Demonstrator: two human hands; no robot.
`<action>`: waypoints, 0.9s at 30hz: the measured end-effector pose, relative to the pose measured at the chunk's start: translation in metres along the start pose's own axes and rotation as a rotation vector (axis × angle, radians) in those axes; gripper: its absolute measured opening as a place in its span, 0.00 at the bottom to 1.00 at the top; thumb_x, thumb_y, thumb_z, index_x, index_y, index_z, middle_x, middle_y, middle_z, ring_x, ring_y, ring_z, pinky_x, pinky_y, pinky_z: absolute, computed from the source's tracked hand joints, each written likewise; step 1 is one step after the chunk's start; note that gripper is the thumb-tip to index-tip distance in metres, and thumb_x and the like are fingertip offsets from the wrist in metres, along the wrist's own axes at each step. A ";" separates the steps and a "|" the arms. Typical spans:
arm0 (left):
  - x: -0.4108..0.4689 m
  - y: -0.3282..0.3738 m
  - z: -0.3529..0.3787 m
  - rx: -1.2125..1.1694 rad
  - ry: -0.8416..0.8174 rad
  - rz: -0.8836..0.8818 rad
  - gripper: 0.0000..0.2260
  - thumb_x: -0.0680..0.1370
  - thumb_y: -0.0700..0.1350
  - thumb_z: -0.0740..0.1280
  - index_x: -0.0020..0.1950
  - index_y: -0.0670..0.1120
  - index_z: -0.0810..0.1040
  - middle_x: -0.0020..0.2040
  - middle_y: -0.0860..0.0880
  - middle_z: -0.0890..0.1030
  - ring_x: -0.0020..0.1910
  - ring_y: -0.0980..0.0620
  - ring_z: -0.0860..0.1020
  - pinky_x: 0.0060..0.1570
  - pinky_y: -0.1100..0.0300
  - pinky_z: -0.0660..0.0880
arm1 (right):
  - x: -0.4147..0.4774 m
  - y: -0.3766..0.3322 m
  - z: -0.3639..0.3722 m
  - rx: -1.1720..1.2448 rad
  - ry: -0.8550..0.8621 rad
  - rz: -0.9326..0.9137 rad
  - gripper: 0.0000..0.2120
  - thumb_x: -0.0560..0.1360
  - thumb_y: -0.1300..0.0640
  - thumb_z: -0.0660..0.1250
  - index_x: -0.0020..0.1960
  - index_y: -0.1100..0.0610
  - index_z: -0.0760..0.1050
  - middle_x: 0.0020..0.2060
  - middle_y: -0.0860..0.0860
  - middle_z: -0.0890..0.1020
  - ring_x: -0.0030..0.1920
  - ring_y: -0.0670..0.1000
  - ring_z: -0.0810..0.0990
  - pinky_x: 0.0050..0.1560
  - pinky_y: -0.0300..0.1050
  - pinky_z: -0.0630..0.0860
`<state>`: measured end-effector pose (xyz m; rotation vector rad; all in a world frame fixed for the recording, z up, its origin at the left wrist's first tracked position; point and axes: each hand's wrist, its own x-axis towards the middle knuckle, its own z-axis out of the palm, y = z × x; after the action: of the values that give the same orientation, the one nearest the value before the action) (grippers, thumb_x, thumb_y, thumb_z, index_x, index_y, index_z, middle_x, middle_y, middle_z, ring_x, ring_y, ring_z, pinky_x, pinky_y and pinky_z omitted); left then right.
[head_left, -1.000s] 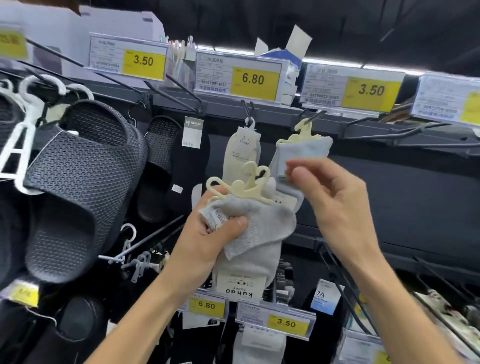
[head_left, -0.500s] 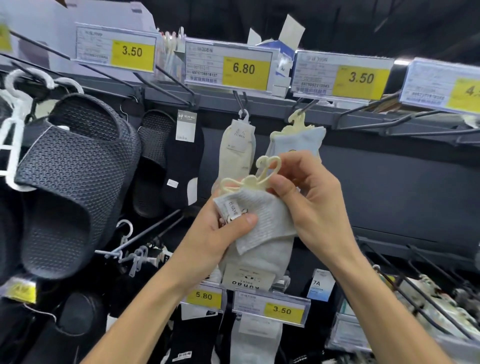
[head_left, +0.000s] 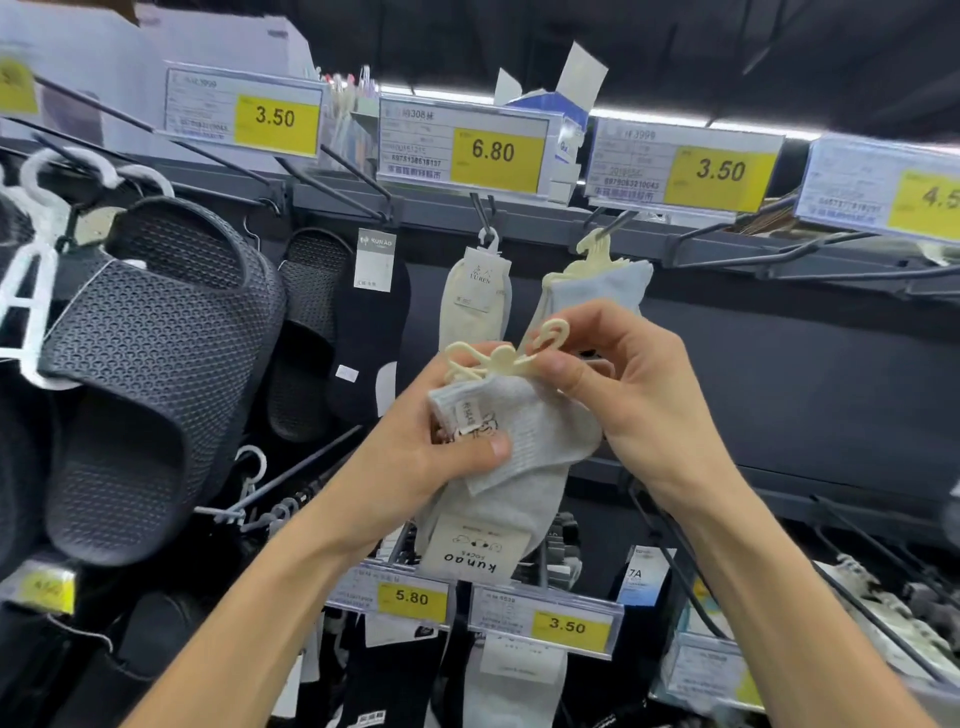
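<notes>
A pair of grey socks (head_left: 524, 467) with a cream plastic hanger (head_left: 498, 358) and a "kunao" paper label is held in front of a shop display. My left hand (head_left: 426, 452) grips the socks' cuff, thumb pressed on the fabric. My right hand (head_left: 628, 395) pinches the cream hanger at the socks' top edge. Behind them a light blue pair of socks (head_left: 608, 291) hangs from a peg under a 3.50 price tag (head_left: 717, 171).
Dark mesh slippers (head_left: 145, 374) hang at the left. A black sock (head_left: 369, 332) and a cream sock (head_left: 472, 301) hang from pegs beneath the 6.80 tag (head_left: 493, 153). Bare metal pegs (head_left: 810, 260) jut out at the right. More tags and socks fill the lower rows.
My right hand came down from the hanging light blue socks onto the grey pair's hanger and now pinches it. The left hand keeps its grip on the cuff.
</notes>
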<state>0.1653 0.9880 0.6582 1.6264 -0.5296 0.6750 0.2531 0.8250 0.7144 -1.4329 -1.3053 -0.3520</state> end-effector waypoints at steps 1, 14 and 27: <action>0.000 -0.002 0.001 0.009 0.001 0.013 0.22 0.73 0.37 0.70 0.65 0.49 0.73 0.50 0.53 0.80 0.51 0.58 0.78 0.50 0.65 0.78 | 0.001 -0.001 0.000 -0.007 0.014 -0.005 0.08 0.74 0.64 0.72 0.45 0.51 0.80 0.43 0.48 0.85 0.45 0.49 0.82 0.49 0.44 0.78; 0.011 -0.013 0.018 -0.062 -0.012 -0.078 0.10 0.83 0.44 0.58 0.48 0.43 0.76 0.36 0.49 0.82 0.33 0.59 0.81 0.42 0.64 0.81 | -0.003 -0.007 -0.025 0.053 0.270 -0.020 0.16 0.75 0.67 0.70 0.54 0.47 0.83 0.45 0.47 0.86 0.45 0.47 0.83 0.51 0.41 0.80; 0.034 -0.005 0.037 -0.151 0.235 0.063 0.12 0.80 0.48 0.61 0.47 0.49 0.84 0.46 0.45 0.84 0.46 0.51 0.81 0.45 0.55 0.77 | -0.015 -0.007 -0.018 -0.046 0.416 -0.213 0.15 0.76 0.68 0.69 0.57 0.51 0.80 0.49 0.52 0.83 0.47 0.44 0.81 0.49 0.34 0.76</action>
<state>0.1977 0.9528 0.6746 1.3723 -0.4506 0.8405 0.2497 0.8005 0.7123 -1.1786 -1.1113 -0.7823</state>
